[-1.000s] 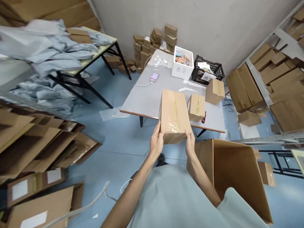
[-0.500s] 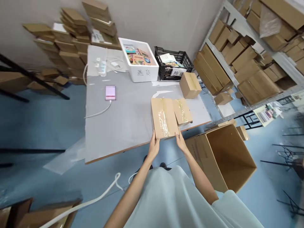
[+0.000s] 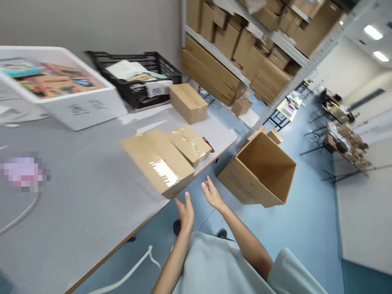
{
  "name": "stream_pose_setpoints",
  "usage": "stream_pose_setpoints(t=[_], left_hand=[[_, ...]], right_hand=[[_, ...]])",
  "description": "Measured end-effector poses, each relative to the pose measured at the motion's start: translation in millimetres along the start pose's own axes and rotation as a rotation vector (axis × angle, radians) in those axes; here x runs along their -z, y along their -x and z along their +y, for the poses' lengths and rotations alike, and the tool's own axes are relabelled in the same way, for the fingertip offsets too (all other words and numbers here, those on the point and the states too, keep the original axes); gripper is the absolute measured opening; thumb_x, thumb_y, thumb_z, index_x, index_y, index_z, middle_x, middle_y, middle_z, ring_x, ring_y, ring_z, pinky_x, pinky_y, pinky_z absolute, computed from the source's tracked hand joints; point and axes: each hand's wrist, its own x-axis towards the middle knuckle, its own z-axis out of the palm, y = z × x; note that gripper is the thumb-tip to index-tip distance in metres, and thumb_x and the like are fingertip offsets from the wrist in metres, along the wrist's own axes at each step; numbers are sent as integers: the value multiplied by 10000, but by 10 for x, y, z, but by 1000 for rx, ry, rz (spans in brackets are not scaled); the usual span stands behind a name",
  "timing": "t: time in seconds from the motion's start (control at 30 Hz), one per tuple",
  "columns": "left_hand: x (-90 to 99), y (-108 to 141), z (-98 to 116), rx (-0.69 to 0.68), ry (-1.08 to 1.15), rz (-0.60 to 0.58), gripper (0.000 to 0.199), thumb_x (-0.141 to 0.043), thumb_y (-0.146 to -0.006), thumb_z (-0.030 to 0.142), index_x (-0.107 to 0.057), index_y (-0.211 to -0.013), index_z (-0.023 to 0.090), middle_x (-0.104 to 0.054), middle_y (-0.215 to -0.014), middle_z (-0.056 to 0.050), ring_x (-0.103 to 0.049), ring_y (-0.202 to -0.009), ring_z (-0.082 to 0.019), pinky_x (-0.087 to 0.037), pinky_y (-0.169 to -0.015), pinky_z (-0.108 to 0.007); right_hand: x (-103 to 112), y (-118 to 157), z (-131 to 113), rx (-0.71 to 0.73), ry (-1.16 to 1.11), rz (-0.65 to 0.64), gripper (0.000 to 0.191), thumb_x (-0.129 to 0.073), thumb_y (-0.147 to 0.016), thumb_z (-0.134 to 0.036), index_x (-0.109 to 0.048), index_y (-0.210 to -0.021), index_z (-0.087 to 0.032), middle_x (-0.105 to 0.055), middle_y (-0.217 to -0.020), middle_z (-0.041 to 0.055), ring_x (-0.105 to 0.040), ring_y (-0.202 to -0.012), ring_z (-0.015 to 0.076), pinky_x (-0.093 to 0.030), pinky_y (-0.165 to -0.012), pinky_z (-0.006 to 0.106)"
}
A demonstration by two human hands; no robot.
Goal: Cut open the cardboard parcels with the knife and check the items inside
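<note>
A flat taped carton point(image 3: 159, 161) lies on the grey table point(image 3: 101, 196) near its front edge. Against its right side sits a smaller taped box point(image 3: 190, 145). My left hand point(image 3: 186, 212) is just off the table edge, below the flat carton's near corner, fingers apart and holding nothing. To its right, over the floor, my right hand point(image 3: 212, 195) is open and empty, apart from both boxes. A red and black tool point(image 3: 208, 144) lies beside the smaller box.
Behind stand a white bin of books point(image 3: 88, 112), a black crate point(image 3: 137, 92) and an upright box point(image 3: 190, 104). A big open carton point(image 3: 254, 175) is on the floor at right, below metal shelves point(image 3: 214, 49). A blurred device point(image 3: 23, 171) lies at left.
Both hands have let go of the flat carton and drawn back from it. The view has turned to the right, and the red and black tool now shows more fully.
</note>
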Motion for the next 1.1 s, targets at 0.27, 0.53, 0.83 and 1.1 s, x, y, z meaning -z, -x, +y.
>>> stream_pose_setpoints(t=[0.27, 0.53, 0.83, 1.1], left_hand=[[-1985, 1141, 166, -139, -93, -401, 942, -292, -1131, 784, -132, -1846, 193, -163, -1939, -185, -159, -1809, -308, -237, -1465, -471], [-4252, 2816, -12, -324, -146, -834, 962, -502, -1051, 850, -394, -1766, 215, -324, -1891, -187, -284, -1778, -347, -227, -1461, -548], [-5988, 3576, -146, -377, -307, -1114, 889, -537, -1054, 794, -506, -1703, 188, -433, -1832, -216, -354, -1750, -366, -288, -1440, -576], [-8239, 3764, 276, -258, -227, -1140, 754, -558, -1078, 684, -570, -1634, 174, -512, -1776, -226, -441, -1706, -362, -312, -1429, -566]], right_hand=[[1975, 1398, 1044, -147, -353, 442, 1106, -653, -894, -970, -526, -1747, -277, -700, -1576, 173, -755, -1319, 351, -615, -1134, 549], [3948, 2788, 1866, -135, -669, 956, 1069, -664, -919, -933, -548, -1724, -240, -691, -1612, 204, -769, -1336, 351, -631, -1134, 543], [5463, 3146, 2489, -159, -792, 1170, 1112, -614, -900, -989, -544, -1713, -235, -704, -1610, 201, -755, -1393, 352, -615, -1183, 532], [7472, 2808, 2822, -245, -697, 1149, 1038, -609, -964, -916, -503, -1741, -236, -685, -1632, 204, -750, -1402, 362, -622, -1163, 558]])
